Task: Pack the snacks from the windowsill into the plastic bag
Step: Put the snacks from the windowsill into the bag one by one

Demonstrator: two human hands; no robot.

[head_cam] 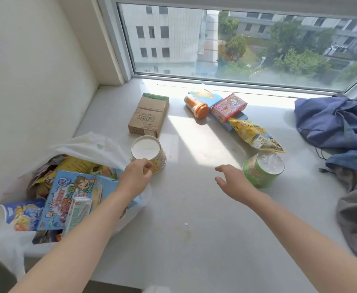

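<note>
The left hand pinches the white plastic bag rim at eight o'clock, its grip touching the yellow cup. The right hand hovers spread wide, holding nothing, beside the green cup. More snacks lie at one o'clock on the windowsill.

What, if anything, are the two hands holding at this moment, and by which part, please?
The left hand pinches the plastic bag by its rim, beside the yellow cup. The right hand is open and empty, near the green cup.
</note>
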